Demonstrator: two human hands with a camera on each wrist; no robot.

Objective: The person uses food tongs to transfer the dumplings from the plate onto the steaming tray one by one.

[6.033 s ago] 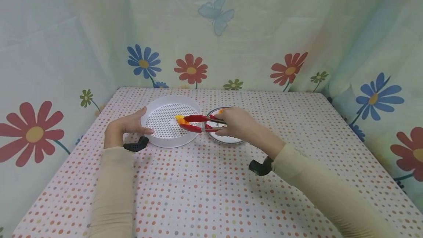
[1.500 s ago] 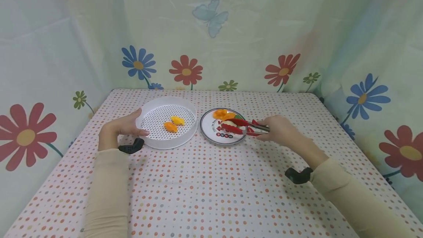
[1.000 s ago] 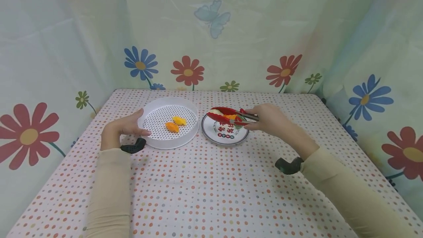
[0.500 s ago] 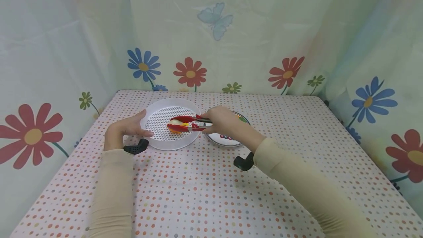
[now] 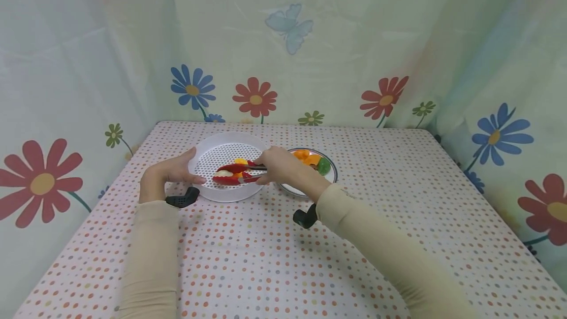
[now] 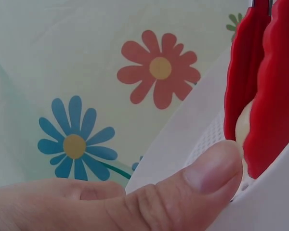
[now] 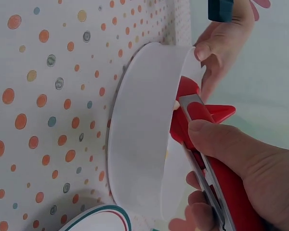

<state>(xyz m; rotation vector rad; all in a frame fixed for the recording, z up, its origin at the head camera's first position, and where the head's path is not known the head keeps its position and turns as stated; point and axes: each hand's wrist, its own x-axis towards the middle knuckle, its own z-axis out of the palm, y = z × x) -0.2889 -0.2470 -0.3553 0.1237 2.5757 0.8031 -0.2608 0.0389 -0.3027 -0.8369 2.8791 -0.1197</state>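
My right hand (image 5: 283,166) grips red-and-metal tongs (image 7: 197,113), their red tips reaching inside a white round basket (image 5: 228,194) with a perforated floor. Between those tips is a cream-white dumpling-shaped piece (image 5: 223,174), low over the basket floor. A yellow piece (image 5: 240,161) lies beside the tongs in the basket, and an orange piece (image 5: 237,175) shows partly behind them. My left hand (image 5: 174,167) holds the basket's left side, its thumb (image 6: 214,166) over the rim in the left wrist view.
To the right of the basket stands a white plate (image 5: 333,174) with a dark rim, partly behind my right hand. It bears orange pieces (image 5: 302,154), a green piece (image 5: 324,166) and something brownish. A dotted cloth (image 5: 248,260) covers the table; a flowered curtain hangs behind.
The tongs have picked the white piece off the plate and carried it left into the basket, now lower and nearer the basket's front. My left hand stays on the basket.
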